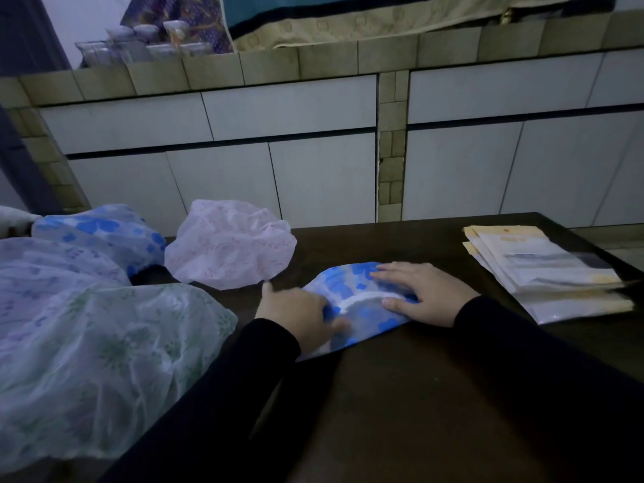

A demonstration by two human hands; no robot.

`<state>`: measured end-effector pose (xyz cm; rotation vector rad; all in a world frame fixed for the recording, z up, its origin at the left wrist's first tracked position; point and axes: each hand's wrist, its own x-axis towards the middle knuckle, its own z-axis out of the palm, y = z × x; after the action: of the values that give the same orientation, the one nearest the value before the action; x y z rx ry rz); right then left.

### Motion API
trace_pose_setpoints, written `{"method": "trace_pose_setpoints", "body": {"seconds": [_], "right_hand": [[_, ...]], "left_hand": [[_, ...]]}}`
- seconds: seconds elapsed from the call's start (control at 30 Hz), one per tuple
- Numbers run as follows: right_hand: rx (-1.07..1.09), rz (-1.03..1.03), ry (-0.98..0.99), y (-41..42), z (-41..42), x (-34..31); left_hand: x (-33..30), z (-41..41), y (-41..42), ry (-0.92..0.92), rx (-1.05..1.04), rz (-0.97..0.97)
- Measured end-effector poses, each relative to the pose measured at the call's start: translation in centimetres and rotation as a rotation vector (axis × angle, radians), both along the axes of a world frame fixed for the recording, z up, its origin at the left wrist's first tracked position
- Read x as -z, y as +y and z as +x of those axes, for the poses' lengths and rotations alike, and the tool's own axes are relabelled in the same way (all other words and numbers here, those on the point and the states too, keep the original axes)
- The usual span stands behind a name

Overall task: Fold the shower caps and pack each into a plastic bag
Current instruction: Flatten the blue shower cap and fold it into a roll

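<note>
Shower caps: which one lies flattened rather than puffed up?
The blue-flowered cap, gripped by the left hand and pressed flat under the right hand. The pink cap, green cap and second blue cap sit puffed up, untouched.

Blue-flowered shower cap (pixel 350 278) folded flat (white elastic showing), plastic bags (pixel 543 270) stacked right

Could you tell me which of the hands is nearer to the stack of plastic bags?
Right. The right hand lies flat on the blue-flowered shower cap, left of the stack of plastic bags; the left hand holds the cap's other end, farther left.
</note>
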<state>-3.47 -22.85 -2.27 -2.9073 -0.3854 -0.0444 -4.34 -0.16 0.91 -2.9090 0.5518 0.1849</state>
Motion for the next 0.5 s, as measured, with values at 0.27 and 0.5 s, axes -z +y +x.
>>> {"method": "trace_pose_setpoints", "body": {"seconds": [0.27,0.5], "right_hand": [[0.27,-0.095,0.02,5.4,-1.2,1.5],[0.107,-0.004,0.23,0.2,0.9,0.5]], "left_hand": [[3.1,2.1,-0.2,0.018,0.258,-0.319],[2.9,1.0,0.1,0.278,0.099,-0.287]]}}
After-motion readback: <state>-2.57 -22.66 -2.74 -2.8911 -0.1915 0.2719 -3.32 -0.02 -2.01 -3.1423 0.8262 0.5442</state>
